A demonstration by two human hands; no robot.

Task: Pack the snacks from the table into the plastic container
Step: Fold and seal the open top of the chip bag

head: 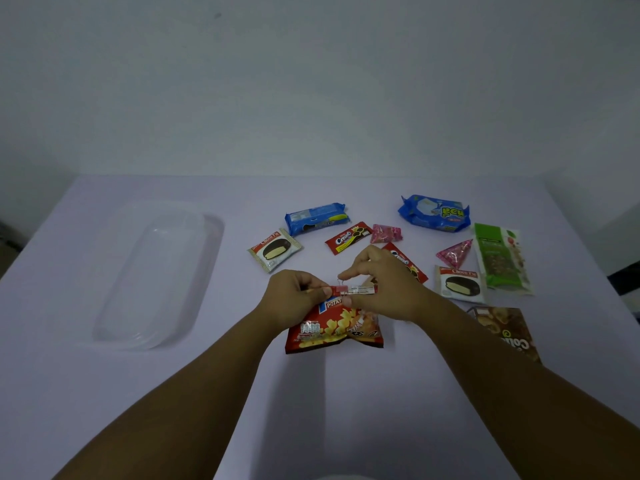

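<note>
The red potato chip bag point(334, 329) lay on the table point(346, 410) near its middle, its folded top edge lifted. The left hand point(294, 299) pinched that fold between thumb and fingers. The right hand point(381, 285) gripped the fold beside a small binder clip point(341, 288) seated on it. The clear plastic container point(156, 278) sat well apart to the left, with nothing in it. Other snacks, including two Choco Pie packs point(273, 252), lay loose beyond the hands.

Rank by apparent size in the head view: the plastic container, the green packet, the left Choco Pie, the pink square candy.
1. plastic container
2. green packet
3. left Choco Pie
4. pink square candy

The candy lies farther away, but the gap looks clear.
</note>
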